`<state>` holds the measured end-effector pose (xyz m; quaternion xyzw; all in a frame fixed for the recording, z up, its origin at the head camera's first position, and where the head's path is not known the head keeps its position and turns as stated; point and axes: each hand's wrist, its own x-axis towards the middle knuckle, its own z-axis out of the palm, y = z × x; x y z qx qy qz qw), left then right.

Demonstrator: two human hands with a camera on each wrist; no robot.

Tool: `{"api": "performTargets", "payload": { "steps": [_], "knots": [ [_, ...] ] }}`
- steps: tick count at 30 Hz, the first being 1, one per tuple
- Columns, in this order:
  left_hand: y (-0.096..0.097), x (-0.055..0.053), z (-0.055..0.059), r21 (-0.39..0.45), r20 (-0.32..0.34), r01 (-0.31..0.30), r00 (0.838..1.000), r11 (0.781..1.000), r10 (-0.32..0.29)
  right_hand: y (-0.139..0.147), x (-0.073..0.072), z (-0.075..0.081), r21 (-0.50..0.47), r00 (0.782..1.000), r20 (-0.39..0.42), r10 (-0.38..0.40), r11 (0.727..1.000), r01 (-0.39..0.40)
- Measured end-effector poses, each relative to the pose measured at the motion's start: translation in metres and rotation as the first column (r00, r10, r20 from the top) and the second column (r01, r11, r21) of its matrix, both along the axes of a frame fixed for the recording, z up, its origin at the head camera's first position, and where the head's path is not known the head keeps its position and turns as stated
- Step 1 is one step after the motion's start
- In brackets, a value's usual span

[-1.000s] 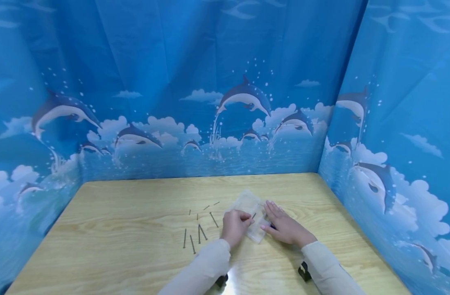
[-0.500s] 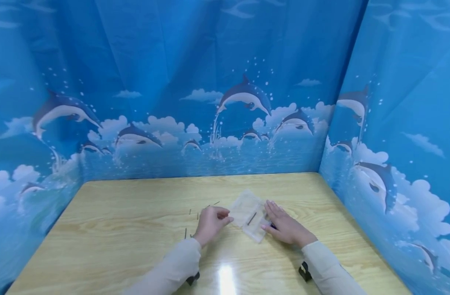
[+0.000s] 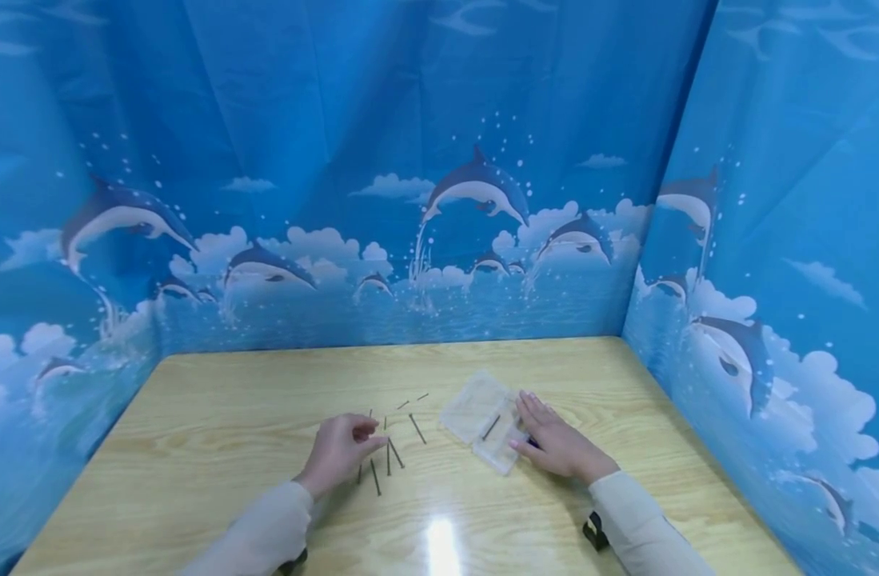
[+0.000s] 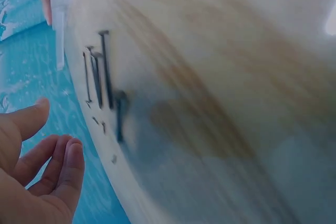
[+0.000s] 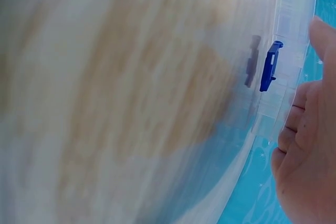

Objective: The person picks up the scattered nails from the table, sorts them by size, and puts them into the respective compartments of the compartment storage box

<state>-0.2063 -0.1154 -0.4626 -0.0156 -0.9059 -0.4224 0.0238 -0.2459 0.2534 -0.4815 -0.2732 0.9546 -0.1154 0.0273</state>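
My left hand (image 3: 338, 450) hovers beside a group of dark nails (image 3: 377, 478) on the table. Its thumb and loosely bent fingers are apart, and the left wrist view shows nothing between them. Several nails (image 4: 107, 72) lie roughly side by side there, with shorter ones near the fingertips. To the right is a clear plastic case (image 3: 470, 406), its lid laid open and one nail (image 3: 491, 427) lying in the nearer half. My right hand (image 3: 560, 442) rests with extended fingers along the case's right edge. A blue latch (image 5: 271, 66) shows on the case in the right wrist view.
The wood-grain table (image 3: 230, 448) reaches back to a blue dolphin-print curtain (image 3: 324, 200), which also hangs along the right side. Two small nails (image 3: 413, 401) lie farther back, left of the case. Light glares off the table's front.
My left hand let go of a nail in the case and moved left, away from it, to the loose nails. The right hand stayed at the case's edge.
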Motion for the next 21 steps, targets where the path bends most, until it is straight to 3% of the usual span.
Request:
{"api": "performTargets", "payload": {
  "steps": [5, 11, 21],
  "knots": [
    [-0.018, 0.009, -0.004, -0.039, -0.009, 0.003, 1.0, 0.999, -0.004, -0.001, 0.0, 0.001, -0.005, 1.0, 0.006, 0.004, 1.0, -0.004],
    [-0.034, 0.021, -0.01, -0.086, 0.03, 0.004, 1.0, 0.996, -0.002, -0.002, 0.001, 0.001, -0.008, 1.0, 0.008, 0.01, 1.0, -0.01],
    [-0.039, 0.041, -0.015, -0.082, 0.013, 0.036, 0.999, 0.996, -0.035, -0.001, 0.001, 0.003, -0.006, 1.0, 0.005, 0.009, 1.0, -0.009]
  ]
}}
